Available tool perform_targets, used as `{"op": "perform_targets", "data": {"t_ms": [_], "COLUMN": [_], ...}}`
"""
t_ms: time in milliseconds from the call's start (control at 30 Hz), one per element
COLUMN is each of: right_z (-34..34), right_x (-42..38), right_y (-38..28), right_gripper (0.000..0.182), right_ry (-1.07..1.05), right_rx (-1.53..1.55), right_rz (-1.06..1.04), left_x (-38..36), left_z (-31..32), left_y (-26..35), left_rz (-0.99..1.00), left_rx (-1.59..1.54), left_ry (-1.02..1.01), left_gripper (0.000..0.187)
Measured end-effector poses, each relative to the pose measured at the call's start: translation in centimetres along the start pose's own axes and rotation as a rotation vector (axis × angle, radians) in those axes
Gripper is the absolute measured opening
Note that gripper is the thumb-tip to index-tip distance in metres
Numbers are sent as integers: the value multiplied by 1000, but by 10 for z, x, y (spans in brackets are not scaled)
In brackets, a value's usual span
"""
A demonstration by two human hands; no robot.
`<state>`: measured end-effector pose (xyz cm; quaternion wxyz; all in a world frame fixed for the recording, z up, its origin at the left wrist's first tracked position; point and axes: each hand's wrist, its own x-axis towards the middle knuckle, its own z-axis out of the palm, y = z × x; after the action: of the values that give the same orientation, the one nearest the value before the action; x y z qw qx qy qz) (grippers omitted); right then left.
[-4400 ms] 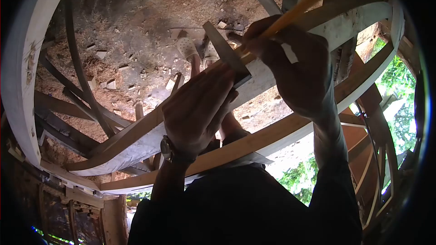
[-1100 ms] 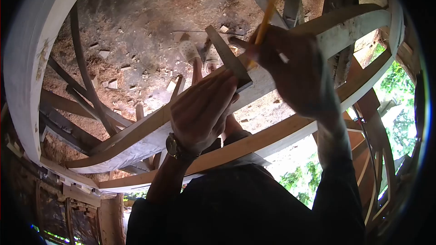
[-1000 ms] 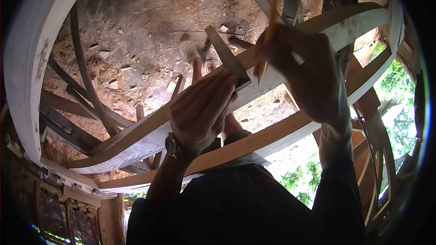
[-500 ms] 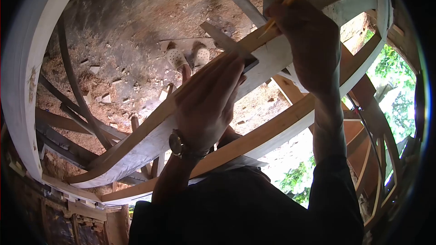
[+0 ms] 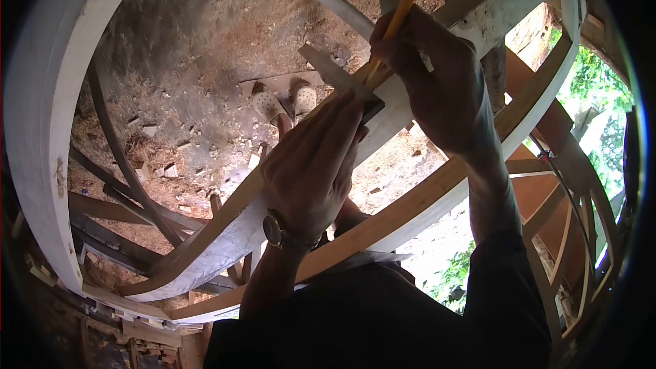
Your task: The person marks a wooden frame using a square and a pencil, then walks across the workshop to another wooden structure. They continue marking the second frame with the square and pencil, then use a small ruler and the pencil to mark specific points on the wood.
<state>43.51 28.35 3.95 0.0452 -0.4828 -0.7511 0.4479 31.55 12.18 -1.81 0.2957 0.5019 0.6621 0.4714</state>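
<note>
My left hand (image 5: 311, 167), with a watch (image 5: 273, 229) on its wrist, presses a small square tool (image 5: 335, 72) against a curved wooden beam (image 5: 225, 232). The tool's flat blade lies across the beam's top edge and juts out past its far side; its dark stock shows at my fingertips. In my right hand (image 5: 434, 75) is a yellow pencil (image 5: 404, 7), pinched between fingers and thumb. Its tip meets the beam's top beside the blade. The fingers of my left hand lie pressed together.
A second curved beam (image 5: 403, 212) runs nearer my body, and a wide pale one (image 5: 41, 116) curves along the left. More dark ribs (image 5: 123, 143) cross below. Wood chips litter the ground around my feet in light clogs (image 5: 268, 106). Foliage shows at the right.
My right hand has moved left and down, bringing the pencil tip against the blade's edge. My left hand keeps the tool in place on the beam. The view has shifted slightly.
</note>
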Motion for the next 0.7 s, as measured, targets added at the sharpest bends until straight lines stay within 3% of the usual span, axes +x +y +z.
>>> {"op": "perform_targets", "data": {"t_ms": [633,700], "right_z": [-4,-2], "right_x": [1,0], "right_y": [8,9], "right_gripper": [9,10], "right_ry": [-34,-27], "right_rx": [21,1], "right_rz": [-242,-268], "left_x": [2,2], "left_z": [-4,-4], "left_y": [5,4], "left_rz": [-26,-10], "left_rx": [-24,-27], "left_ry": [-53,-52], "left_gripper": [37,31]}}
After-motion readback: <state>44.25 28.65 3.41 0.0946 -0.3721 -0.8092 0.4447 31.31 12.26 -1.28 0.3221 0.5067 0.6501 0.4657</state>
